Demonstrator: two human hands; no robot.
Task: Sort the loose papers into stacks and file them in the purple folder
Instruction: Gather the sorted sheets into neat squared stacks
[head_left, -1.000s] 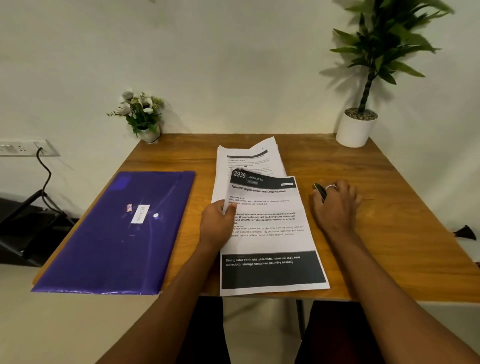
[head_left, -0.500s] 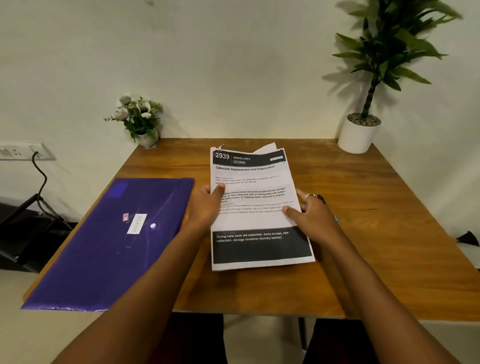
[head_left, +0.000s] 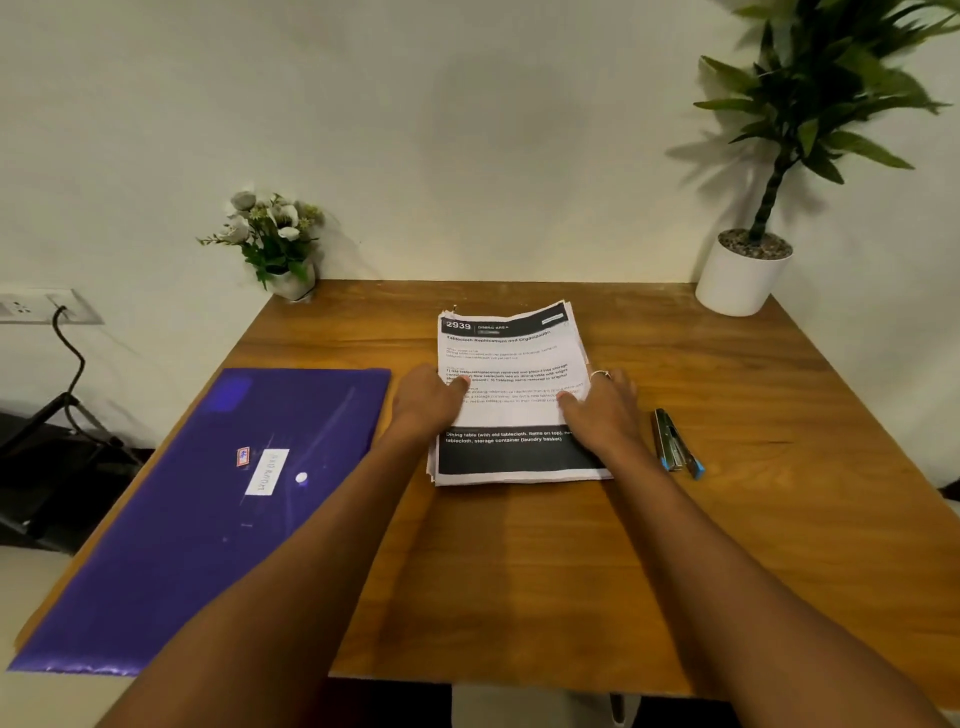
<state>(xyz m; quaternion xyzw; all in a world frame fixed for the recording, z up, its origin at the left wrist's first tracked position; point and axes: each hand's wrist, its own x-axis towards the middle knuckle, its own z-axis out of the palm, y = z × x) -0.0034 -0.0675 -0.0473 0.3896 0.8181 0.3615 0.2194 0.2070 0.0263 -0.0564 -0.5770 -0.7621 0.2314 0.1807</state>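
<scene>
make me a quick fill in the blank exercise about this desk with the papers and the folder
1. The folder lying on the table is ____ in colour.
2. The left hand and the right hand both rest on the stack of ____.
3. The stapler lies to the ____ of the right hand.
4. The tall plant stands in a ____ pot.
Missing words: purple; papers; right; white.

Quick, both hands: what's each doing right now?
Left hand: thumb on the white printed paper stack, grip cannot be told.
Right hand: open, pressing the stack's right edge.
</scene>
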